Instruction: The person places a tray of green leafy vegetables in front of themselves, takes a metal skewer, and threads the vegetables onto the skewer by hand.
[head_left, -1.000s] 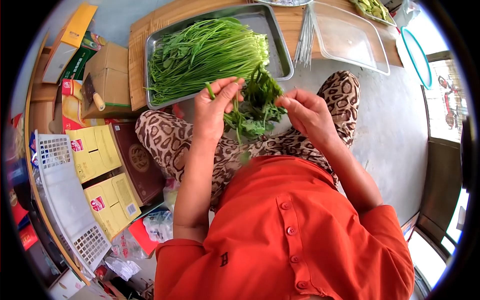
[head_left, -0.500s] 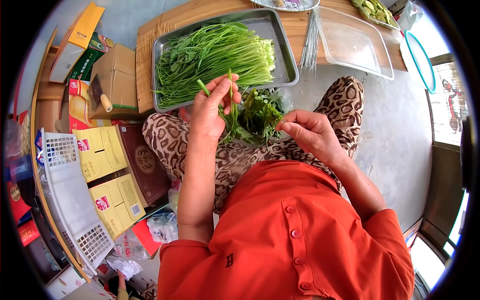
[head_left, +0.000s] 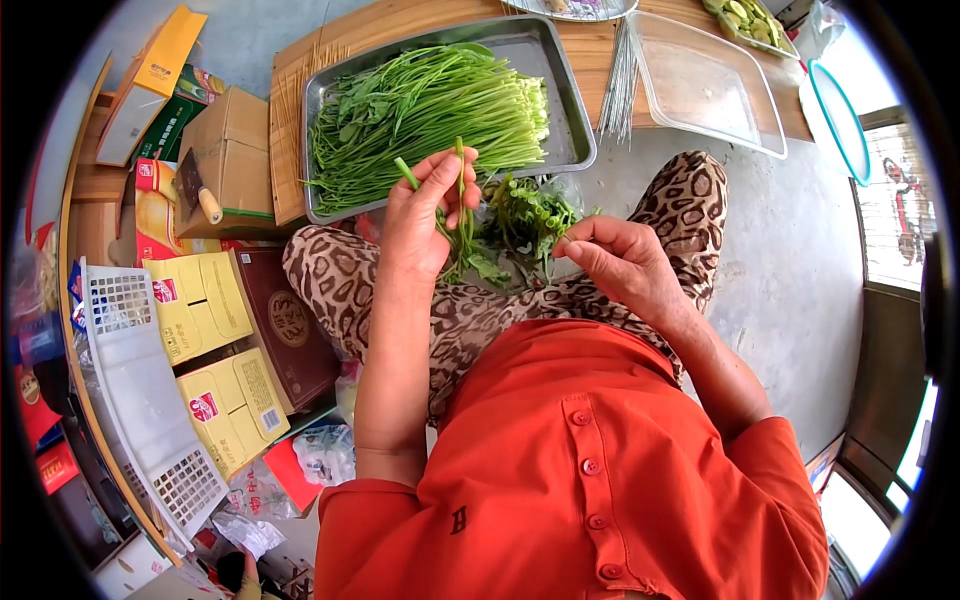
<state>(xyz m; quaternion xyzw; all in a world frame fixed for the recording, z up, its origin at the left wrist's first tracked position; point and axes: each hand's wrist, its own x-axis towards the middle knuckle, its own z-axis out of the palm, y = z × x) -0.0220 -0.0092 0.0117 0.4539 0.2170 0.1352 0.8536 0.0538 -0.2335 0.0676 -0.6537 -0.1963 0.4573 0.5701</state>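
Observation:
My left hand (head_left: 422, 220) is closed on green stems (head_left: 462, 225), whose cut ends stick up past the fingers and whose leaves hang below. To its right my right hand (head_left: 625, 268) is in a pinch, thumb against forefinger, near the edge of a dark leafy bunch (head_left: 530, 218); a small bit of green shows at the fingertips, too small to make out. The bunch lies between my knees, partly on clear plastic. Beyond my hands a metal tray (head_left: 582, 125) holds a thick heap of long green-stemmed vegetables (head_left: 430, 115).
The tray rests on a wooden board (head_left: 288, 150). Right of it are thin metal skewers (head_left: 620, 80) and a clear plastic container (head_left: 710, 85). A cleaver (head_left: 200, 190) lies on a cardboard box (head_left: 235, 150) at the left, above a white basket (head_left: 145, 400).
My left hand has moved slightly down and left with the stems. My right hand has drawn down and away from the leaves. The view has shifted a little.

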